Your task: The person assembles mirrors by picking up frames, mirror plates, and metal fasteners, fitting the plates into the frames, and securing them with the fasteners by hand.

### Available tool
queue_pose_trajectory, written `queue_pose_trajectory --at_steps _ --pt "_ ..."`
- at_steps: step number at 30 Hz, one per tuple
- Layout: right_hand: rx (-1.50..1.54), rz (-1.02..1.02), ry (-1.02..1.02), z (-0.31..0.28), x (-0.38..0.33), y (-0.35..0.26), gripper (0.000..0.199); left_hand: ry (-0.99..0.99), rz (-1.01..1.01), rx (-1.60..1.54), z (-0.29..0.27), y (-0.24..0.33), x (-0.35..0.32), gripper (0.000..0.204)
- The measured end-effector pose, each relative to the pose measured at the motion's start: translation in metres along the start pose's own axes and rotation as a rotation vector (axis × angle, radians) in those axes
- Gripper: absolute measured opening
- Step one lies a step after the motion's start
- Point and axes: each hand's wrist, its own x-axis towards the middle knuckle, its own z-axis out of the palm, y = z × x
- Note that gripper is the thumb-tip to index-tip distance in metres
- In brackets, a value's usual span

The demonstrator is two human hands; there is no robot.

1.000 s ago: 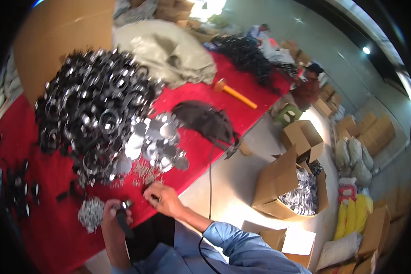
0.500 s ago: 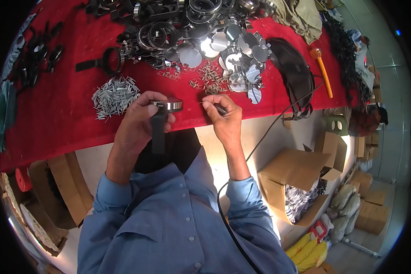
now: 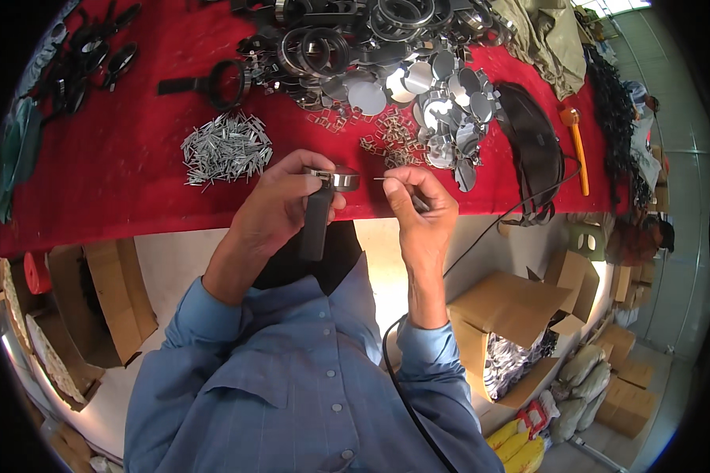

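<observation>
Blue shirt sleeves [image 3: 292, 370] filled the near foreground, both forearms reaching up toward the front edge of a red-covered table [image 3: 118, 181]. Compared with half a second before, the view was nearly unchanged: both hands stayed raised at that edge, while a second earlier the person had been seen from the side, hands lower. The work seemed to have settled into fitting a small part to the held piece.

Just at the table's front edge, the left hand [image 3: 280, 209] was clenched around a black handle hanging downward, topped by a shiny round metal ring [image 3: 335, 178]. The ring looked silver, shallow and flat-faced. Just right of it, the right hand [image 3: 422, 209] pinched a thin metal pin [image 3: 383, 180] between thumb and fingertips, its tip pointing toward the ring, not quite touching.

Further onto the table, left of the ring, lay a heap of small silver pins [image 3: 227, 148]. Beyond the hands sat small brass-coloured clips [image 3: 390, 134], then round mirror-like discs [image 3: 442, 102] and a pile of black and metal rings [image 3: 331, 39]. At the table's right end lay an orange-handled tool [image 3: 576, 146]. Below the table, to the right, stood open cardboard boxes [image 3: 513, 315].
</observation>
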Motion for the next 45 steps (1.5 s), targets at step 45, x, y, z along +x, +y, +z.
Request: queue_pose_trajectory --at_steps 45 --pt "-0.487 -0.719 -0.132 0.031 -0.013 -0.021 0.018 -0.082 0.161 -0.065 0.005 -0.014 -0.007 0.022"
